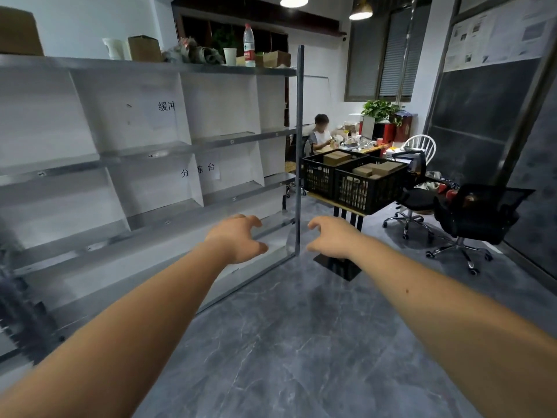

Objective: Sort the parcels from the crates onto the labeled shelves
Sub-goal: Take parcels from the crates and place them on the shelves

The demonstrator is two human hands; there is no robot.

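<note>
Both hands, left (238,236) and right (331,238), reach out empty with fingers loosely spread, so the next step should be walking up to the crates (355,179) on the table (346,206), gripping one parcel (336,158) squarely, then checking the shelves (144,152) labels.

The shelves (144,152) run along the left, with a bottle (249,45), a cup (230,56) and small boxes (144,48) on the top board. Right of the shelves' end post stands a table (346,206) carrying two crates (355,179) side by side, parcels (378,169) inside them. Two office chairs (470,215) stand right of the table; a seated person (320,132) is behind it
</note>
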